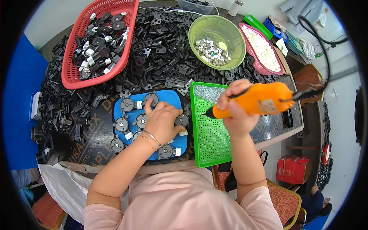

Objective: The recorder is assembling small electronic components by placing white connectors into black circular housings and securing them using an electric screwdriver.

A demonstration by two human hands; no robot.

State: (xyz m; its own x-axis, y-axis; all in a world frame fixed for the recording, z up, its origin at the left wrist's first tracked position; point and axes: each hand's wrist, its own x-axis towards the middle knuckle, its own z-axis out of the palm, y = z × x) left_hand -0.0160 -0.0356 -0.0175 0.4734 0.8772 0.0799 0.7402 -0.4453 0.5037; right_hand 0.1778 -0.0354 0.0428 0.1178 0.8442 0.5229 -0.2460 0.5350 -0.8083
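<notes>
My right hand (239, 109) grips an orange electric screwdriver (264, 99) with a black nose and a cord. Its tip points left, over the green perforated tray (212, 147), where small silvery screws (209, 92) lie heaped at the far end. On a blue mat (127, 109) sit several round black wheel parts (122, 124), some with white blocks (177, 151) attached. My left hand (163, 120) rests over the mat with its fingers spread. Its fingertips touch a wheel part (151, 100) at the far edge, and the thumb is beside another (181, 120) on the right.
Loose black parts (165, 42) are piled across the back of the table. A red basket (68, 73) of wheel parts stands at the far left. Behind the tray are a green basket (195, 32) of metal pieces and a pink basket (278, 69) of white pieces. The screwdriver's cord (326, 57) hangs at the right.
</notes>
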